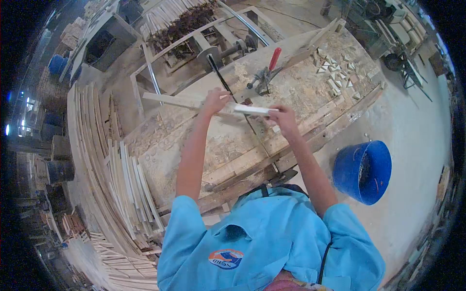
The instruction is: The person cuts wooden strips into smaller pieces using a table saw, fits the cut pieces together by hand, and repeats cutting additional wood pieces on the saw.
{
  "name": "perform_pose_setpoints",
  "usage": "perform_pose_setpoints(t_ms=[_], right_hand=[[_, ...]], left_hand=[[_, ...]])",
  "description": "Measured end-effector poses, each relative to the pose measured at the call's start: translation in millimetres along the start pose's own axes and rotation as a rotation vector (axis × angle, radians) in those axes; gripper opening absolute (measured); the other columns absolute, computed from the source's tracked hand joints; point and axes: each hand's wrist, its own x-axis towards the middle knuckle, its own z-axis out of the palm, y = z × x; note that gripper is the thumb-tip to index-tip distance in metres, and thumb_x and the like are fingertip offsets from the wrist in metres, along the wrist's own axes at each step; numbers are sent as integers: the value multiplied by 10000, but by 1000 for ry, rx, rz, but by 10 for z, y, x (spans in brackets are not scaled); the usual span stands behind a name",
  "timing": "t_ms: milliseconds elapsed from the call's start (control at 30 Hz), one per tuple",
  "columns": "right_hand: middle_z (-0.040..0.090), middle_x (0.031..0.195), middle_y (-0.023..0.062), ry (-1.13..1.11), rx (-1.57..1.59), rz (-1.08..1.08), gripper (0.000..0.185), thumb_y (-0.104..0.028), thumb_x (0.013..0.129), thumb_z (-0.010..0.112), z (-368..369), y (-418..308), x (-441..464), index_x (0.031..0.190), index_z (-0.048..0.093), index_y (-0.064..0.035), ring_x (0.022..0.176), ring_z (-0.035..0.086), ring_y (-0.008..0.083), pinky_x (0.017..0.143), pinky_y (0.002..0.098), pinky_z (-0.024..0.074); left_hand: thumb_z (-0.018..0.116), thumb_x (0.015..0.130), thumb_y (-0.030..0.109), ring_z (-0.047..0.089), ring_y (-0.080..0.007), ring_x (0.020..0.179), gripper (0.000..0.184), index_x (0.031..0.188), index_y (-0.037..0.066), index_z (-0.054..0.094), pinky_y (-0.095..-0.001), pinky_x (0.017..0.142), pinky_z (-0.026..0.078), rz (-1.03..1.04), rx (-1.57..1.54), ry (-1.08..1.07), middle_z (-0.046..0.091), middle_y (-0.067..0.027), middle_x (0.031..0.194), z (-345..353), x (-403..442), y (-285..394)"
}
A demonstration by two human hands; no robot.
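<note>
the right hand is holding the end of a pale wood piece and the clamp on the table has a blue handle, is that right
The handle colour is wrong: the head view shows the clamp with a red handle. The right hand does hold the end of a pale wood piece.

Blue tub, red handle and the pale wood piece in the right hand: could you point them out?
Blue tub [346,167]: head view, outer wall.
Red handle [274,58]: head view, mid-length.
Pale wood piece [251,110]: head view, long face.
</note>
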Motion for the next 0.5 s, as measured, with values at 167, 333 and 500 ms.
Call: perform_pose_setpoints(t_ms=[167, 333, 500], right_hand=[[680, 929, 134, -75, -80, -91, 210, -11, 782, 697, 432, 280, 617, 983, 679, 45, 780, 687, 209, 680, 323, 581], [696, 983, 139, -87, -654, -115, 187, -115, 739, 740, 887, 219, 870, 887, 728, -2, 800, 697, 186, 646, 329, 564], [716, 919, 120, -157, -1376, -576, 224, -247, 748, 693, 1026, 637, 1100, 867, 747, -66, 823, 687, 264, 764, 414, 545]], left_hand=[[698, 828, 171, 569, -97, 621, 212, 998, 56, 753, -262, 592, 471, -444, -788, -190, 631, -11, 720, -490, -127, 510], [779, 700, 158, 595, -121, 673, 169, 839, 67, 749, -292, 613, 475, -511, -633, -7, 627, -41, 687, -436, -80, -41], [825, 601, 215, 652, -288, 838, 214, 774, 124, 738, -397, 727, 520, -390, -132, 85, 664, -133, 855, -294, -37, -355]])
